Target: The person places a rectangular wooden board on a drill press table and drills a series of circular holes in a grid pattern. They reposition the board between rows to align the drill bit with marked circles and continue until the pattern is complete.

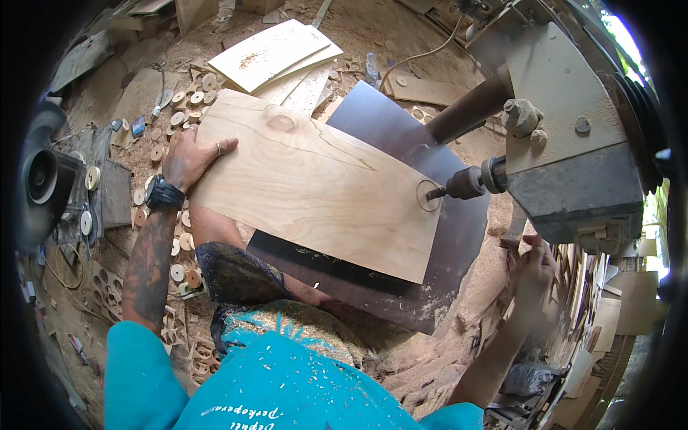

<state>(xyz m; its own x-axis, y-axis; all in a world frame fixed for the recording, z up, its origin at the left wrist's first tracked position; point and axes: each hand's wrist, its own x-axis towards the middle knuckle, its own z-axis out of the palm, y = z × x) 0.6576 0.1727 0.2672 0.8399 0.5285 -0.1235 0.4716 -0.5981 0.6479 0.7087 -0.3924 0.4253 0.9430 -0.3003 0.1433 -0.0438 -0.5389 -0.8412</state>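
A wide pale wooden board lies at a slant on the dark metal table of a drill press. My left hand grips the board's left end, thumb on top and the other fingers around the edge. At the board's right end, the drill bit meets the wood inside a round cut line. My right hand is below the drill press head, fingers curled beside a short grey-brown piece. It is slightly blurred, and what it holds is not clear.
Small wooden discs litter the sawdust-covered ground at left. Pale panels are stacked beyond the board. A thick metal column rises behind the drill bit. Many thin wood offcuts stand at right, and a fan-like machine is at far left.
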